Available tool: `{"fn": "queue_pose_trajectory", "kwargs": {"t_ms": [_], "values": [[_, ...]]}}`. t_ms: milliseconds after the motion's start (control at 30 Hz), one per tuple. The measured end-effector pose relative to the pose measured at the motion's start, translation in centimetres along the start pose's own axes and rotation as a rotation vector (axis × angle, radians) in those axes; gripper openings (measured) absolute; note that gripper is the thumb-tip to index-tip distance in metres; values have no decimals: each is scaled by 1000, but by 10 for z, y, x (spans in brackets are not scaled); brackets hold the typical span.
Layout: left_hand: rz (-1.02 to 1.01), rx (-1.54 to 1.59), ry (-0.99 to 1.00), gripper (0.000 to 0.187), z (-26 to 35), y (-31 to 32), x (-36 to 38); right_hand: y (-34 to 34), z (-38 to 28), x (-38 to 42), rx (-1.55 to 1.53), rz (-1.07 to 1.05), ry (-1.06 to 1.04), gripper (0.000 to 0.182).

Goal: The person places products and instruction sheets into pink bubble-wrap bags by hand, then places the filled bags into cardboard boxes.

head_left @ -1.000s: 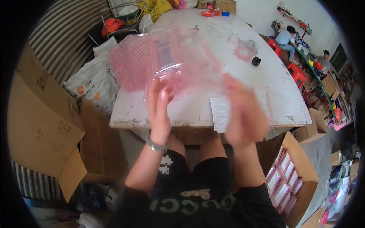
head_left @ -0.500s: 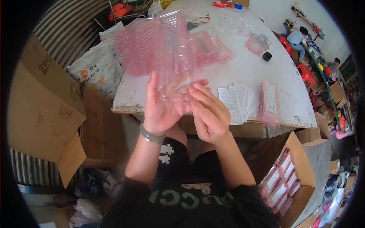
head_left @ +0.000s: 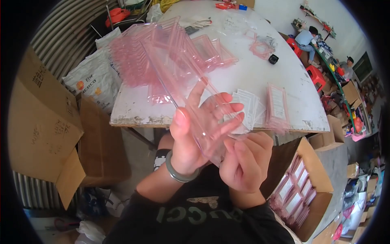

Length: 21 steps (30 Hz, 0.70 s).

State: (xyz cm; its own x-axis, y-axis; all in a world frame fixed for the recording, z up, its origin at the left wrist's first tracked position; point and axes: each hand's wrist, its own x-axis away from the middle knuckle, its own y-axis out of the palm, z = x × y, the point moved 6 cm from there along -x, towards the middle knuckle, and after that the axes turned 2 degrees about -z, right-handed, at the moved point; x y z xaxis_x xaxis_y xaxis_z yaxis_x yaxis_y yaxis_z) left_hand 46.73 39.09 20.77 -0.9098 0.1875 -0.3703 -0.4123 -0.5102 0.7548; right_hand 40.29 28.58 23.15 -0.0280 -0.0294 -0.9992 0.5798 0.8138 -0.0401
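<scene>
A long, clear pinkish plastic blister package (head_left: 175,81) slants across the front of the table. My left hand (head_left: 187,140) grips it low down, with the thumb along its left edge and the fingers behind, visible through the plastic. At the lower end my right hand (head_left: 248,162) is closed in a pinch on the package's edge; its fingertips partly hide that edge. Beyond them lies a large overlapping pile of similar pink blister packages (head_left: 132,53). To the right of my hands are fanned white printed cards (head_left: 246,106) and a stack of packages with cards inside (head_left: 277,103).
The white table (head_left: 298,85) has a worn front edge. An open carton (head_left: 319,173) of carded packages stands at lower right, and tall cartons (head_left: 44,118) at left. A small black object (head_left: 273,59) lies on the table. Two people (head_left: 305,38) sit at the far bench.
Both hands have come lower and closer to my body. The package has tilted, its top now leaning left, and my right hand has shifted to its lower end. The view has shifted slightly.
</scene>
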Motion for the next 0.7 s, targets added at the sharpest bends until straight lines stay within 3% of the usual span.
{"fn": "queue_pose_trajectory", "kwargs": {"t_ms": [167,300,333,433,467,500,667,700], "values": [[-24,-110,-73,113,-16,29,-8,-23,-2,-2,-7,-187,99,46],[-52,-119,-104,114,-33,39,-14,-31,7,-1,-84,-345,222,68],[-66,-35,-113,118,-36,40,-15,-33,6,0,-71,-510,282,82],[-150,-109,-69,120,-41,46,-14,-31,13,17,-208,-649,504,99],[-248,-39,-6,84,-38,49,-15,-30,15,19,-233,-685,535,105],[-257,-58,-26,84,-38,48,-15,-30,16,21,-256,-721,567,112],[-249,-142,-52,103,-25,43,-11,-36,21,11,-365,-859,674,114],[-219,-106,-56,97,-24,41,-9,-35,21,7,-371,-879,682,111]]}}
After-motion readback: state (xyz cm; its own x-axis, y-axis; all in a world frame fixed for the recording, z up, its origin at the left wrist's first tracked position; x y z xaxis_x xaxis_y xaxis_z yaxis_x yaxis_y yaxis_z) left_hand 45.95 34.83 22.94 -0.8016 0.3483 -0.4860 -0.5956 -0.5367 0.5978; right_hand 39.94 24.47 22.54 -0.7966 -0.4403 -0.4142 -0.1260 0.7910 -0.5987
